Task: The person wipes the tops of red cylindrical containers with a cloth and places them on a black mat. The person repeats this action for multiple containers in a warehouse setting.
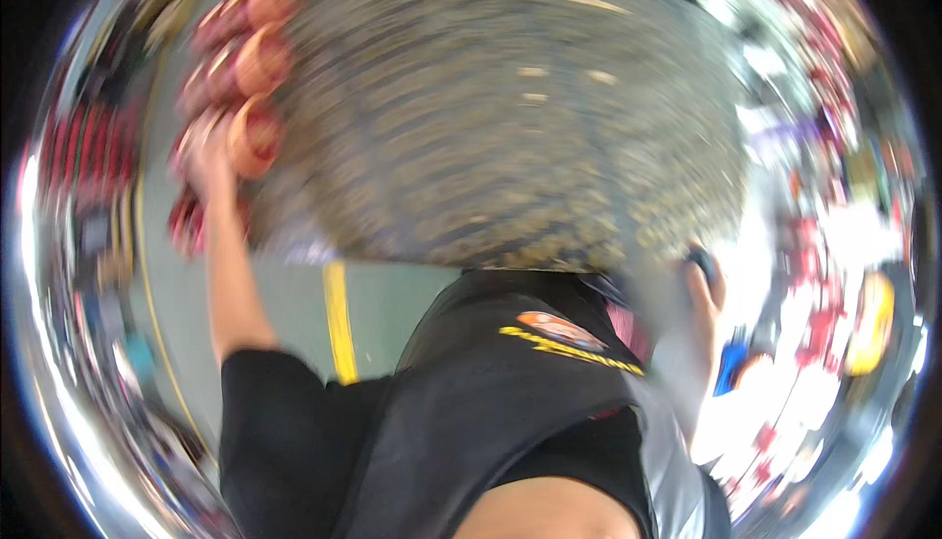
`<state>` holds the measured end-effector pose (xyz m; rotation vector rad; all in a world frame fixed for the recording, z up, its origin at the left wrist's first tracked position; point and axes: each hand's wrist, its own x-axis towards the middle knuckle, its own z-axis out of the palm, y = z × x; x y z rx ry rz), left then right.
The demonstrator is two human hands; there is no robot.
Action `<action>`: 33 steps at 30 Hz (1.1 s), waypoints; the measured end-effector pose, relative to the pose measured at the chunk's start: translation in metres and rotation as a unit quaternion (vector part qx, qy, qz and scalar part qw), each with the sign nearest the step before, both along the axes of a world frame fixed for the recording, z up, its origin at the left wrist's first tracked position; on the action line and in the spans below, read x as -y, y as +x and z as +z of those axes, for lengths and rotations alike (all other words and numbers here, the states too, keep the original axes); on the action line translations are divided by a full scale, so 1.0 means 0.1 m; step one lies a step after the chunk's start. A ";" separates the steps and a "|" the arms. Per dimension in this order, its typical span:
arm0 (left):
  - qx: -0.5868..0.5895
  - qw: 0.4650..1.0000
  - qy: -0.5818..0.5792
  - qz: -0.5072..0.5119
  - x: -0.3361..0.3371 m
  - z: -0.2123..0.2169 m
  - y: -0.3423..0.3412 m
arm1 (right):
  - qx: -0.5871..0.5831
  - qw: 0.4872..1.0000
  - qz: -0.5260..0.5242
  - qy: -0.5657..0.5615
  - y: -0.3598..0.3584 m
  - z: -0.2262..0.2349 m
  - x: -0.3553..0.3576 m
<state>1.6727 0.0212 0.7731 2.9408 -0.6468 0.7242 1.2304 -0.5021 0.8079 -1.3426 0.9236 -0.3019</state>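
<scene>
Along the left edge of a worn, speckled work surface (pixel 510 147) stand several red cylinders with hollow orange-pink ends, in a row running away from me. My left hand (pixel 208 156) reaches to one of the nearer red cylinders (pixel 257 137), its fingers curled round the side. Another red cylinder (pixel 186 223) shows partly behind my wrist. At the near right corner of the surface, my right hand (pixel 710 289) is closed round a small dark object (pixel 703 262). Motion blur hides what that object is and the exact finger positions.
Yellow lines (pixel 340 323) mark the green floor (pixel 285 294). Red stacked items (pixel 88 152) stand at the far left. On the right are blurred red and white goods (pixel 814 333) and a yellow object (pixel 869 323). A dark apron (pixel 491 372) covers my front.
</scene>
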 end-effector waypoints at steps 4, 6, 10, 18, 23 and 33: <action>0.058 0.948 -0.311 -0.032 1.44 0.29 -0.36 | 0.001 1.000 -0.023 0.011 -0.44 -0.05 0.36; -0.025 0.923 -0.353 -0.154 2.49 0.31 -0.58 | 0.031 0.998 -0.039 0.038 -0.69 -0.18 0.52; -0.306 0.761 -0.433 -0.374 5.14 -0.03 -1.51 | 0.055 0.996 -0.061 0.032 -1.28 -0.46 0.91; -0.571 0.550 -0.225 -0.565 9.72 -1.07 -4.42 | 0.071 0.953 -0.282 0.079 -2.69 -0.94 1.41; -0.424 0.672 -0.216 -0.567 11.28 -1.67 -5.16 | 0.106 0.900 -0.394 0.155 -3.24 -1.33 1.48; -0.451 0.585 -0.304 -0.601 11.50 -1.88 -5.13 | 0.116 0.877 -0.425 0.192 -3.35 -1.75 1.73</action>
